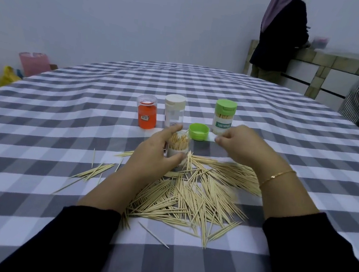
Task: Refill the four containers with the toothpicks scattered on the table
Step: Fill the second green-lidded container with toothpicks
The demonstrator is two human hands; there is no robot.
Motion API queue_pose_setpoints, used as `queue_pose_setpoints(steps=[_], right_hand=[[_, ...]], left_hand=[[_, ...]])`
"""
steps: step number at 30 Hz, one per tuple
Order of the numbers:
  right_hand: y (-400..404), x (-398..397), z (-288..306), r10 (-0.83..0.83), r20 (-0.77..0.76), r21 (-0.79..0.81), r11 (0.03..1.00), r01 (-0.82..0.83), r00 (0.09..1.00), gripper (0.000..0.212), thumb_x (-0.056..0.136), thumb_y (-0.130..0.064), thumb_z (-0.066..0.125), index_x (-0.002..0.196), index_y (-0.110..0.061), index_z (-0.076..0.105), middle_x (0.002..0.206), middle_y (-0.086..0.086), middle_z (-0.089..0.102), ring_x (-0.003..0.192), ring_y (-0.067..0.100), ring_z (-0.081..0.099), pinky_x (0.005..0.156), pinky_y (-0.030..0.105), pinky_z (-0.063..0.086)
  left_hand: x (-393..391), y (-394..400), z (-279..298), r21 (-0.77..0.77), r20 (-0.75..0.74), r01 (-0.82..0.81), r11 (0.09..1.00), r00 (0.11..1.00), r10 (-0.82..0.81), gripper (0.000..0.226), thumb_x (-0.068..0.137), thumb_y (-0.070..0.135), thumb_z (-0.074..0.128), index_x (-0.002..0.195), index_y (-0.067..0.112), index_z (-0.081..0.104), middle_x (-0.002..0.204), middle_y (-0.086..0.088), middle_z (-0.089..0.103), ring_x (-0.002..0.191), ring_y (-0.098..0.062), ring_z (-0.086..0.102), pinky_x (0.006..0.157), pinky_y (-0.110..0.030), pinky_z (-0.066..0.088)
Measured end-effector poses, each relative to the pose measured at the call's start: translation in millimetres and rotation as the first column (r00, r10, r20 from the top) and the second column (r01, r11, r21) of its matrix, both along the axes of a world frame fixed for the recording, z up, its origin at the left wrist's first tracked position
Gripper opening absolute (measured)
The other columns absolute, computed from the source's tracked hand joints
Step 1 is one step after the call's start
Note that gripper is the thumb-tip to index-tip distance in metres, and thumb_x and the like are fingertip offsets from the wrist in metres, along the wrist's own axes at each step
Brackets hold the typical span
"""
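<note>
Pale wooden toothpicks (192, 195) lie in a loose heap on the grey-and-white checked tablecloth (65, 105), between the 2 forearms, with a few strays off to the left. Part of the heap is hidden under the right wrist and blurs there. An open clear plastic container (178, 150), partly covered by the left hand's fingers, stands upright at the far edge of the heap, full of toothpicks standing on end; its label is too covered to read. The left hand (156, 153) grips this container, thumb near the base and forefinger up at the rim. The right hand (240, 142) hovers beside it with fingers curled; whether it pinches anything cannot be told.

A loose green plastic cap (198, 131) lies open side up between the hands. Behind stand 3 closed containers: a clear one with an orange insert and a barcode sticker (146, 114), a white-capped one (174, 111), and a green-capped one (224, 116) labelled "TOOTHPICK", its last letters hidden by the right hand.
</note>
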State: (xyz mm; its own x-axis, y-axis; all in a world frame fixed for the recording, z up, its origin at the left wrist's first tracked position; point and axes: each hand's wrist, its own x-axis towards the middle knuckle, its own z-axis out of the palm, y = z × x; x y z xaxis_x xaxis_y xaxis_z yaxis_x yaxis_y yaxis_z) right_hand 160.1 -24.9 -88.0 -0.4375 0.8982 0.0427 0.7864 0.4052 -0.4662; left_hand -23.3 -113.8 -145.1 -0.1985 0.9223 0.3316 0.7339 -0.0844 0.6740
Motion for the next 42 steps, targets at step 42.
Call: queue_pose_setpoints(steps=[42], right_hand=[[-24, -15, -7, -0.071, 0.541, 0.086, 0.996, 0.028, 0.838, 0.016, 0.086, -0.012, 0.063, 0.083, -0.015, 0.047, 0.070, 0.000, 0.044, 0.075, 0.021, 0.049, 0.069, 0.031, 0.042]], left_hand=[[2, 0, 1, -0.031, 0.032, -0.020, 0.999, 0.999, 0.021, 0.073, 0.087, 0.034, 0.069, 0.148, 0.037, 0.029, 0.143, 0.003, 0.048, 0.123, -0.013, 0.051, 0.089, -0.023, 0.041]])
